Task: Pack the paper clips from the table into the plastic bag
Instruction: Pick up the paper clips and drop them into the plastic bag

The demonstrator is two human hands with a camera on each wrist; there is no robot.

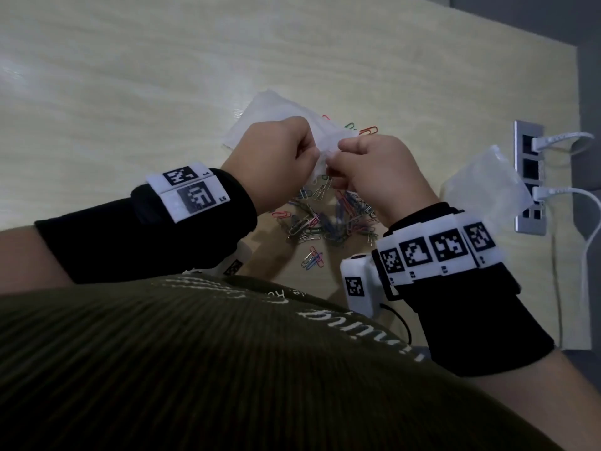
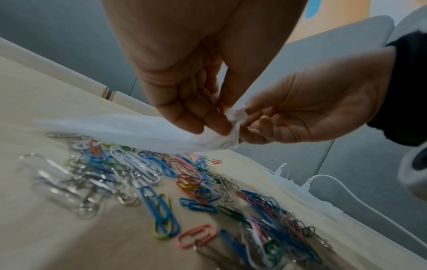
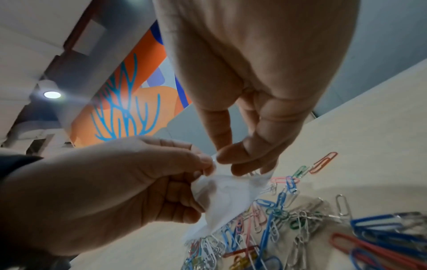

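A clear, whitish plastic bag (image 1: 276, 115) hangs flat above the light wooden table (image 1: 130, 76). My left hand (image 1: 283, 154) and right hand (image 1: 361, 164) both pinch its near edge, close together. In the left wrist view the bag (image 2: 129, 131) stretches away from the pinching left hand (image 2: 196, 113) and right hand (image 2: 277, 118). The right wrist view shows the crumpled bag edge (image 3: 226, 193) between both hands' fingertips. Under the hands a pile of coloured and silver paper clips (image 1: 328, 219) lies spread on the table, seen close as paper clips (image 2: 184, 191) and paper clips (image 3: 289, 228).
A second clear plastic bag (image 1: 484, 187) lies at the right, by a metal power socket panel (image 1: 530, 177) with white cables (image 1: 582, 203) plugged in. The table's right edge runs just past the panel. My dark green shirt (image 1: 227, 369) fills the foreground.
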